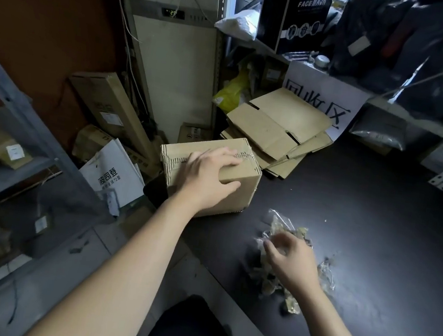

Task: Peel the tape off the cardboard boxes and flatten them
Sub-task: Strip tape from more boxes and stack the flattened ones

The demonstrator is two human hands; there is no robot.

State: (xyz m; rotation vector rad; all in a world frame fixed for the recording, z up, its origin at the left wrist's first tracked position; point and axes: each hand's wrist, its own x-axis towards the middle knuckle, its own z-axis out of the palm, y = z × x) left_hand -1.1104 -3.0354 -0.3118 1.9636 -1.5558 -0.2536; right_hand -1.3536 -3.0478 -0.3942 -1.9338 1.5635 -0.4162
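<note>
A closed brown cardboard box (244, 182) stands at the left edge of the dark table (378, 218). My left hand (207, 177) lies on top of it, fingers spread over the top seam and thumb down the near side, gripping it. To the right, a heap of crumpled clear peeled tape (280, 227) lies on the table. My right hand (291, 259) hovers over that heap, blurred, fingers loosely bent; whether it holds any tape is unclear. Behind the box sits a stack of flattened cardboard boxes (277, 130).
A white sign with large characters (324, 97) leans behind the flattened stack. Shelves with black bags and a mask box (296, 13) stand at the back right. Left of the table are metal shelving (21, 122), more cartons (109, 106) and a white bag (116, 176) on the floor.
</note>
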